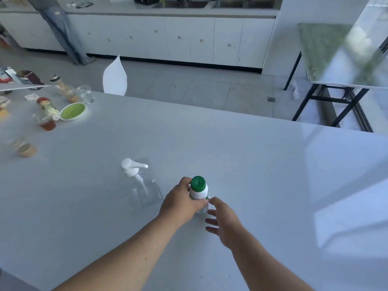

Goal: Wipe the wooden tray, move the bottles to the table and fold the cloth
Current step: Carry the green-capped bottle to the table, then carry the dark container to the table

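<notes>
1. The green-capped bottle [199, 193] stands upright on the counter [262, 175], its long axis vertical, cap at the top; it sits just to the right of the clear pump bottle [142, 185], which is also upright and apart from it.
2. The left hand [181, 203] has its grip closed around the white body of the green-capped bottle from the left side, thumb and fingers wrapped below the cap.
3. The right hand [223, 220] hangs on the near right side of the green-capped bottle with its grip wide, fingers spread; one fingertip looks to touch the label (I cannot say for sure that it presses).
4. So the green-capped bottle lies between the two hands, the left plainly the closer and the one carrying it; my guess is the coming move is simply to let go, and with a tall narrow bottle a sideways drag on release could tip it toward the pump bottle.
5. Neither the wooden tray nor the cloth shows anywhere around the green-capped bottle, so I cannot tell how far the wiping or folding stands.
</notes>
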Motion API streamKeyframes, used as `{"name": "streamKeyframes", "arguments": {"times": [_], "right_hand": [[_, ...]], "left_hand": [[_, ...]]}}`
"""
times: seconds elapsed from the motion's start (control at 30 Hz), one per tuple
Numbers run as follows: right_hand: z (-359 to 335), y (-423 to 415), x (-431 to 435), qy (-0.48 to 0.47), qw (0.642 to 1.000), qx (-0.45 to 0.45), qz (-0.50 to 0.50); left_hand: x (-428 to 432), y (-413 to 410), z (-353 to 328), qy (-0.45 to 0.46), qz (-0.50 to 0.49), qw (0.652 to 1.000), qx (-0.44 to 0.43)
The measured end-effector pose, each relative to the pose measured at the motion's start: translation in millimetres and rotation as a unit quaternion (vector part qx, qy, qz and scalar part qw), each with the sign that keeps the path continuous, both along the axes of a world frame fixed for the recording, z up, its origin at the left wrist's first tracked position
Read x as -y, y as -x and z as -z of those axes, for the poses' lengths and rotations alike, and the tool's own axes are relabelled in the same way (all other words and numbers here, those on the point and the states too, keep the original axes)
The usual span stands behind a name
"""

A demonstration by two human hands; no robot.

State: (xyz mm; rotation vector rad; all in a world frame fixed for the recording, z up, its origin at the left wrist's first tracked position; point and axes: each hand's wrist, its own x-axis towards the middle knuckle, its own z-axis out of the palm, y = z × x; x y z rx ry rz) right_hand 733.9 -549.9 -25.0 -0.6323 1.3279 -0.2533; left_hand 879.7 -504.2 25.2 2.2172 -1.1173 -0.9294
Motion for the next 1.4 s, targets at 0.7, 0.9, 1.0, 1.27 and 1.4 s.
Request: {"name": "streamKeyframes", "arguments": {"times": [0.7,0.9,1.0,1.27,1.4], "right_hand": [[-130.5,179.1,-201.1,0.350,0.737,-0.570,-0.095],[-174.5,284.6,-328.9,0.302,0.699,-0.648,-0.003],[-191.6,341.8,-402.6,0.268,0.679,-0.683,0.030],[-190.0,479.2,-615.9,0.160,0.666,-0.721,0.105],[-185.0,545.0,-714.7,0.109,0.668,-0.719,0.160]], "left_hand": [[-110.7,71.7,-86.8,0.046,0.414,0.895,0.163],[-164.9,200.1,-124.3,0.122,0.519,0.831,0.156],[-201.1,275.6,-139.5,0.168,0.579,0.780,0.167],[-339.5,476.6,-166.5,0.249,0.720,0.606,0.228],[-424.4,567.7,-168.0,0.256,0.754,0.562,0.224]]}}
